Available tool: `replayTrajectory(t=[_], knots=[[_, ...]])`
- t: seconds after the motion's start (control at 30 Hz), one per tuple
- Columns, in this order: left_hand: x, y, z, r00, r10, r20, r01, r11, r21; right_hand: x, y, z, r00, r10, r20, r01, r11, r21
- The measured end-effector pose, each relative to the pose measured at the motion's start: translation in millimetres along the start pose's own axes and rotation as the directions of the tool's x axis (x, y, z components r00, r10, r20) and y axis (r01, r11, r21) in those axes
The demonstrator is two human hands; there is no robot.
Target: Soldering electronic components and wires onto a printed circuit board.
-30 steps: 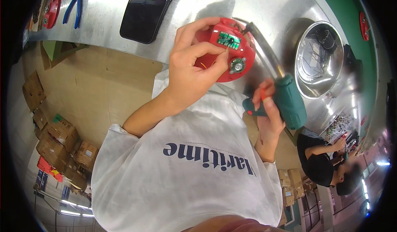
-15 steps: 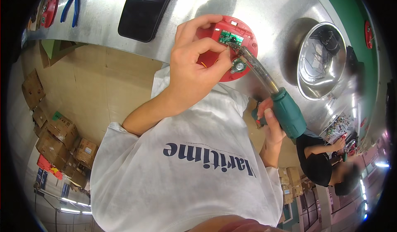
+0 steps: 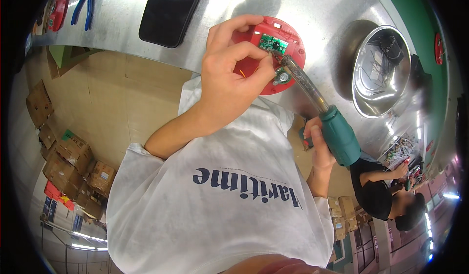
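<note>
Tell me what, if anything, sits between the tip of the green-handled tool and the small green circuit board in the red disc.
Nothing visible does. The tool in the right hand already has its tip at the circuit board in the red disc. The left hand pinches beside the tip, not across it.

Shiny metal surface (image 3: 317,25), curved by the lens. On it — a black flat phone-like slab (image 3: 168,11) at the near edge, a red round casing (image 3: 292,59) beside it, a steel bowl (image 3: 378,69) farther right. Far left — blue-handled pliers (image 3: 82,9) and another red piece (image 3: 59,6).
</note>
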State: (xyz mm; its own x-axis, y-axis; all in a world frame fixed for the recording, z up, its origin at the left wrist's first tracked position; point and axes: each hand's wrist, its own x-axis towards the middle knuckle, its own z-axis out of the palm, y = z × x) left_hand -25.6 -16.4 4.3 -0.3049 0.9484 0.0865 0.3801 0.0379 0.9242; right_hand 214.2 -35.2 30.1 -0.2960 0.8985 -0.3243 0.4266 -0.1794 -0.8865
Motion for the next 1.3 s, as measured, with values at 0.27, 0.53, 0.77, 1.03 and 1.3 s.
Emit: replayTrajectory(t=[0.27, 0.53, 0.77, 1.03, 1.3], knots=[[0, 0, 2, 1.0, -0.01, -0.003, 0.01, 1.0, -0.006, -4, 6, -4, 0.999, 0.054, 0.007, -0.053, 0.944, 0.324], [2, 3, 0, 0.999, -0.051, 0.016, 0.052, 0.999, -0.018, -16, 16, -17, 0.981, 0.091, -0.172, 0.041, 0.769, 0.638], [5, 6, -1, 0.997, -0.07, 0.043, 0.07, 0.998, 0.0, -34, 47, -39, 0.924, 0.027, -0.381, 0.241, 0.733, 0.637], [13, 16, -16, 0.975, -0.009, 0.221, -0.032, 0.983, 0.179, -38, 63, -48, 0.879, 0.09, -0.468, 0.308, 0.641, 0.703], [52, 28, -50, 0.804, 0.055, 0.593, -0.23, 0.947, 0.224, -43, 67, -44, 0.867, 0.147, -0.476, 0.341, 0.523, 0.781]])
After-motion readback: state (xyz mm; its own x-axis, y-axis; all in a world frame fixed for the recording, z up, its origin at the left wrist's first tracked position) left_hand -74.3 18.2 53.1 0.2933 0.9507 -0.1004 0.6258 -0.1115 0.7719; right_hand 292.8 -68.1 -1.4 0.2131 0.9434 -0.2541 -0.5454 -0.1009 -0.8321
